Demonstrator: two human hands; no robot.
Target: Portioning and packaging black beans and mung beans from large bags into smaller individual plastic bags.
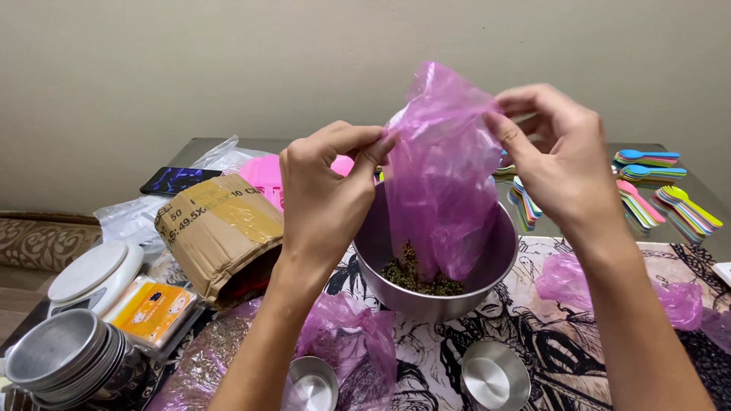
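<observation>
I have both hands up over the steel bowl (pixel 434 266), and what matters here is how the pink plastic bag (pixel 442 183) hangs between them. My left hand (pixel 327 190) pinches the bag's upper edge at its left side, thumb and forefinger closed on the film. My right hand (pixel 556 164) pinches the opposite side of that edge, fingers likewise closed on the plastic. The bag's long axis runs nearly straight down from my hands, tilted a little toward the left at the bottom, and its lower end sits inside the bowl, touching or just above the small heap of dark green seeds (pixel 415 278) there. I cannot tell whether the low end is the bag's mouth. Both hands are about equally near the bag; the left is closer to the bowl's rim.

Below my left wrist lies another crumpled pink bag (pixel 346 335) on the counter (pixel 609 262), with two small steel cups (pixel 495 374) beside it. A cardboard box (pixel 221 232) lies on its side to the left of my left hand, and coloured plastic spoons (pixel 662 190) lie beyond my right.
</observation>
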